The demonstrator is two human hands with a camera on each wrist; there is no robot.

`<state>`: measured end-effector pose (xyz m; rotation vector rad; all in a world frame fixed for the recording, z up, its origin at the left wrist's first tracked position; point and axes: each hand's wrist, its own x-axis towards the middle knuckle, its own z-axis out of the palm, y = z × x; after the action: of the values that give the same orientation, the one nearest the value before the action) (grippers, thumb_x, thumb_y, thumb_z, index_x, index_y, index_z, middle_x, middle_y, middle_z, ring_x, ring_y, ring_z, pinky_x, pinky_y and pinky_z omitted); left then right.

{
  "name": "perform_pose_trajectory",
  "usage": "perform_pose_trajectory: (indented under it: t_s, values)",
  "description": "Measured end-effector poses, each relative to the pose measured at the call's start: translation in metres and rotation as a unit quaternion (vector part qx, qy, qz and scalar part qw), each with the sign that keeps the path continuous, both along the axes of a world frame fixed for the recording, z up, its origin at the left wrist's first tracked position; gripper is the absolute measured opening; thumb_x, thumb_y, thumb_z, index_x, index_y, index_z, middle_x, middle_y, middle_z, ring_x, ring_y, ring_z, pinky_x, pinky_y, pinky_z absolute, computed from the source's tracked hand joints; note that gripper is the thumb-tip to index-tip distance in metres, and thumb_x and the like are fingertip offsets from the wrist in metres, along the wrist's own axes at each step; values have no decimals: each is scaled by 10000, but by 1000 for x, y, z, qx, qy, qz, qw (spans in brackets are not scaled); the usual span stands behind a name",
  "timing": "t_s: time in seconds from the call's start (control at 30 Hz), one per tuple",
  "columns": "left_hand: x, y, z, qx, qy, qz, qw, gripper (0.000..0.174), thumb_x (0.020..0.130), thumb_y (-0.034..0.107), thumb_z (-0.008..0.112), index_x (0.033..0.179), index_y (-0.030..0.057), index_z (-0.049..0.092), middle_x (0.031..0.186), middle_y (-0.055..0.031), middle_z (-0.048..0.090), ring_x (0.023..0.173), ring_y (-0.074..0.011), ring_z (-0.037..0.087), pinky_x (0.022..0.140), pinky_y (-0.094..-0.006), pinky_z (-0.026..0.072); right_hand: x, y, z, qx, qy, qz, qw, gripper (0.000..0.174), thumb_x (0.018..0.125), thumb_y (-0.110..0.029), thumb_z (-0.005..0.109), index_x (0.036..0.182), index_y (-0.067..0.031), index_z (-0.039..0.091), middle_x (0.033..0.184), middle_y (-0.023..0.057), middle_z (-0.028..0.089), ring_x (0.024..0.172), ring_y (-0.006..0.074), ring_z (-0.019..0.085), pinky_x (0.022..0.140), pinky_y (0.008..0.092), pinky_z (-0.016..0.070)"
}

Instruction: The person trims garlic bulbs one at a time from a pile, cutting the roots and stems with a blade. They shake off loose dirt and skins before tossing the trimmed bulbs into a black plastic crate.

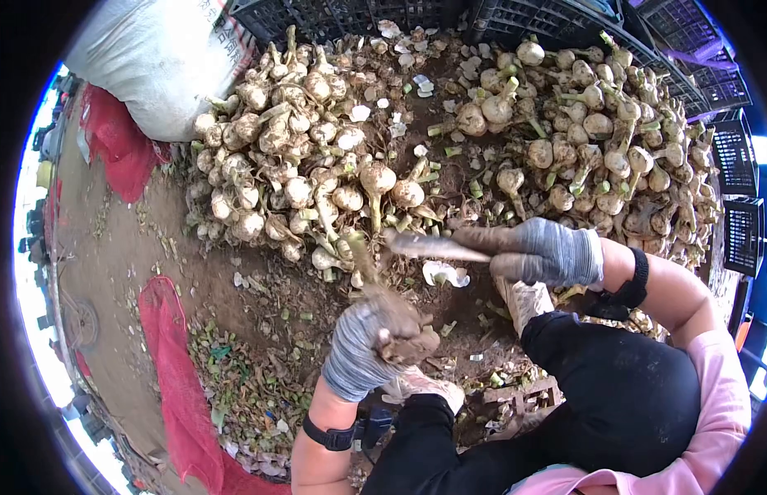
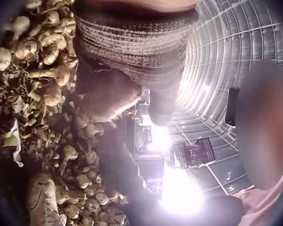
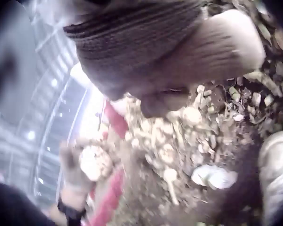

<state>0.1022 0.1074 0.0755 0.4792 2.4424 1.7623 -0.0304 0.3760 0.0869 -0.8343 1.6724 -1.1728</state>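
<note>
In the head view my left hand (image 1: 371, 342), in a grey knitted glove with a soiled palm, holds a garlic bulb. The garlic bulb (image 3: 95, 163) shows pale in the right wrist view, with fingers around it; its blurred stem (image 1: 363, 256) points up and away in the head view. My right hand (image 1: 540, 252), gloved alike, grips a knife by its handle. Its blade (image 1: 441, 247) points left, just to the right of the stem. Piled garlic with stems (image 1: 297, 194) lies beyond my left hand.
A second garlic heap (image 1: 598, 140) spreads at the right, before dark plastic crates (image 1: 565, 33). A white sack (image 1: 165, 74) stands back left. Red netting (image 1: 165, 346) lies on the ground at the left. Cut stems and peel (image 1: 251, 371) litter the ground by my shoes.
</note>
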Motion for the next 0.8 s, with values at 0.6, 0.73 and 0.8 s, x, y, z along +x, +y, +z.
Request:
perform_pose_trajectory:
  t_s: [0.6, 0.73, 0.8]
  values:
    - [-7, 41, 14, 251, -90, 161, 950, 472, 809, 204, 709, 1218, 80, 509, 1080, -116, 595, 875, -162, 618, 802, -318, 538, 31, 27, -59, 167, -44, 43, 984, 518, 957, -400, 477, 1383, -109, 443, 987, 137, 622, 853, 215, 590, 762, 339, 476]
    - [-17, -5, -100, 406, -455, 505, 611, 361, 763, 42, 680, 1085, 5, 520, 863, -96, 562, 691, -187, 539, 672, -313, 540, 25, 19, -38, 283, -111, 37, 952, 506, 957, -372, 470, 1385, -102, 436, 1108, 184, 598, 993, 329, 589, 874, 399, 443]
    - [20, -49, -230, 267, -462, 478, 697, 246, 816, 90, 601, 1041, 27, 524, 944, -117, 553, 771, -239, 549, 668, -382, 531, 27, 20, -42, 262, -100, 32, 959, 507, 959, -374, 463, 1385, -101, 434, 1127, 190, 595, 995, 324, 595, 871, 393, 448]
